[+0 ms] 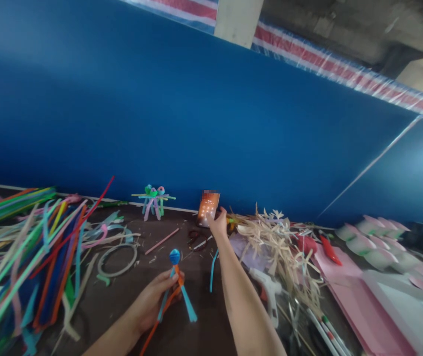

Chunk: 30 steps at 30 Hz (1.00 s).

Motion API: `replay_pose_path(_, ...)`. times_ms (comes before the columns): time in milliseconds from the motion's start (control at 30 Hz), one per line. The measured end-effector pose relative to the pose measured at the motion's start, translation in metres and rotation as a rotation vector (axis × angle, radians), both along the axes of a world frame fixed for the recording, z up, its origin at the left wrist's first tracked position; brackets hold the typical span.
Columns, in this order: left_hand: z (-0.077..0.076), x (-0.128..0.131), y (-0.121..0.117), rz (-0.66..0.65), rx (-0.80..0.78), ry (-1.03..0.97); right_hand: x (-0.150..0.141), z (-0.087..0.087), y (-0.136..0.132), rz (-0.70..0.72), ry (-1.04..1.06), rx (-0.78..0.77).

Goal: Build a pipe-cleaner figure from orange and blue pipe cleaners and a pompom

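Note:
My left hand [164, 291] pinches a small pipe-cleaner figure [174, 257] with a round blue head and light-blue strands hanging down. An orange pipe cleaner [156, 324] passes through the same fingers and trails toward the bottom edge. My right hand [218, 225] reaches far forward to a phone [208, 207] that stands tilted near the blue wall, its screen lit with a keypad-like display. The thumb lies over the screen's lower part, and other fingers are spread at its right side. Just below the phone lie dark-handled scissors [198, 241]. A loose blue pipe cleaner [213, 272] rests beside my right forearm.
Colourful pipe cleaners [55, 257] pile up at left, beside a grey ring [117, 260]. Finished-looking pipe-cleaner figures [154, 200] stand at the wall [181, 99]. To the right are straw-coloured strips [270, 237], a white glue gun [268, 289], pink sheets [359, 301] and pink-white cups [378, 242].

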<state>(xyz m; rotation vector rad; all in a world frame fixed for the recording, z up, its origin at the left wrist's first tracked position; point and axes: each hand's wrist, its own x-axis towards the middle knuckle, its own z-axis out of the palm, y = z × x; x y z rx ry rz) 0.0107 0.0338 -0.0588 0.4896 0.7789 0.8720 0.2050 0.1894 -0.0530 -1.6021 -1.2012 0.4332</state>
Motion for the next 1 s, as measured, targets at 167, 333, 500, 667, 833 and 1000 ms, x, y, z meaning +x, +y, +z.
replay_pose_path(167,0.002,-0.001,0.001,-0.007,0.004,0.011,0.001,0.001,-0.02,-0.018,-0.087,0.046)
replay_pose_path(333,0.002,-0.001,0.0,-0.013,0.011,0.005,-0.009,-0.004,-0.035,-0.035,-0.146,0.059)
replay_pose_path(500,0.001,-0.001,0.001,-0.015,0.018,-0.019,-0.011,-0.011,-0.044,-0.043,-0.148,0.046)
replay_pose_path(667,-0.001,-0.001,0.002,-0.039,0.047,-0.054,-0.014,-0.007,-0.051,-0.058,-0.13,0.044)
replay_pose_path(833,-0.006,-0.001,0.003,-0.013,0.032,-0.052,-0.029,0.003,-0.065,-0.004,-0.058,0.048)
replay_pose_path(1000,-0.012,0.0,0.005,0.017,0.031,-0.039,-0.042,0.011,-0.109,0.225,0.111,-0.059)
